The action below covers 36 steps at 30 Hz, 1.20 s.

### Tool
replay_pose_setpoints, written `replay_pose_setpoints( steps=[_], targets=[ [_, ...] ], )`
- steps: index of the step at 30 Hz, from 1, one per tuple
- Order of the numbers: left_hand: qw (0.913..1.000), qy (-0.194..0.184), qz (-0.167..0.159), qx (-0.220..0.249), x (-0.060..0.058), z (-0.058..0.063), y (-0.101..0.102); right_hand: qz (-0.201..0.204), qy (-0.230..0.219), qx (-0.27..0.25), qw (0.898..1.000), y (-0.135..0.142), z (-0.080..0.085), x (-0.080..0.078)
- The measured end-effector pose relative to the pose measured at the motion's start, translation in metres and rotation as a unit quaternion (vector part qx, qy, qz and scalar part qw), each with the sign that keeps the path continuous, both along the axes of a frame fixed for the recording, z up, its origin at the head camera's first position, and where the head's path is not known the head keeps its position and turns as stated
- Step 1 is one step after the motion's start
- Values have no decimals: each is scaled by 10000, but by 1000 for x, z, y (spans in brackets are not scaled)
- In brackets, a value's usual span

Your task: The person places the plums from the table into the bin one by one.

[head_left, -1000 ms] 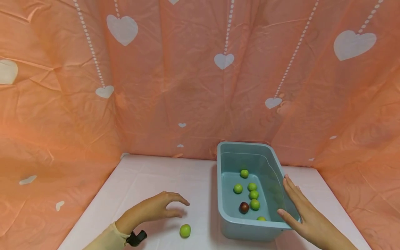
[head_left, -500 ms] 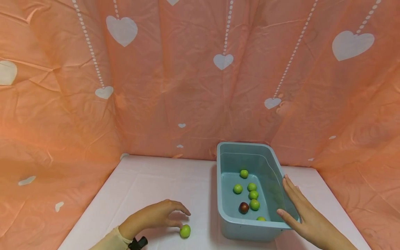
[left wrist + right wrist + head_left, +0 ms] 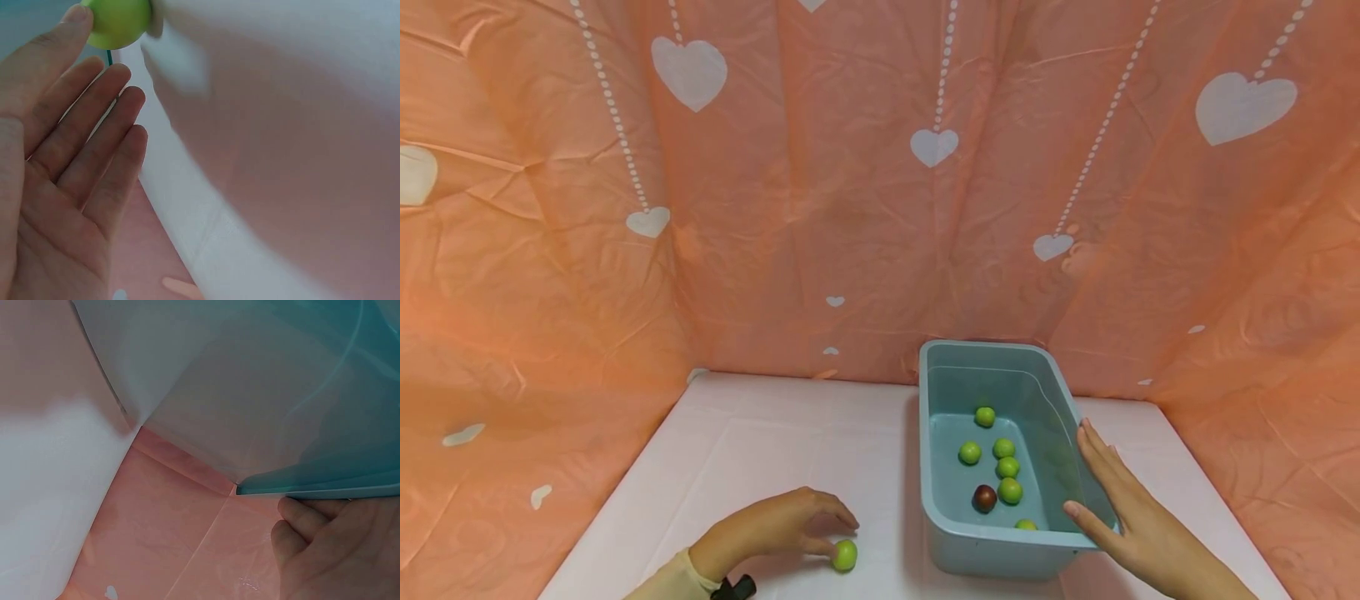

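A small green round fruit [image 3: 846,556] lies on the table near its front, left of the grey-blue bin [image 3: 988,557]. My left hand [image 3: 775,525] is low beside it, thumb tip right at the fruit's side. In the left wrist view the other fingers of the left hand [image 3: 69,187] stretch out loosely, with the green fruit [image 3: 122,22] at the top edge. On the bin's right front corner rests my right hand [image 3: 1138,521], fingers along the outside of the rim and thumb over the front edge. The right wrist view shows fingers [image 3: 303,528] under the rim.
Inside the bin lie several similar green fruits [image 3: 970,452] and one dark red one [image 3: 985,498]. A white cloth [image 3: 760,433] covers the table. Orange sheeting with white hearts [image 3: 850,208] encloses the back and both sides.
My left hand has come down toward the table, and its thumb has moved from above the green fruit to its side. The right hand and the bin stay put.
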<state>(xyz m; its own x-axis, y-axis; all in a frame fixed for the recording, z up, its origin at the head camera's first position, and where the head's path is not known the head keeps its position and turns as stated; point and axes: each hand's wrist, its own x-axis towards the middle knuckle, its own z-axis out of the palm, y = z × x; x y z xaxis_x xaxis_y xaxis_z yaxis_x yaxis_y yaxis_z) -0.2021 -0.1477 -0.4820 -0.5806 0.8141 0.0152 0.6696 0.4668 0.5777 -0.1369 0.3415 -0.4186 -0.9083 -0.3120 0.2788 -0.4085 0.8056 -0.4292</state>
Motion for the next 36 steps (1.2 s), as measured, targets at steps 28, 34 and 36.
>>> replay_pose_setpoints(
  steps=[28, 34, 36],
  targets=[
    [9994, 304, 121, 93, -1, -1, -3, 59, 36, -84, 9999, 1, -1, -1],
    [9988, 287, 407, 19, -5, 6, -7, 51, 4, -79, 10000, 1, 0, 0],
    [9985, 234, 503, 8, -7, 9, -8, 46, -4, -77, 10000, 0, 0, 0]
  ],
)
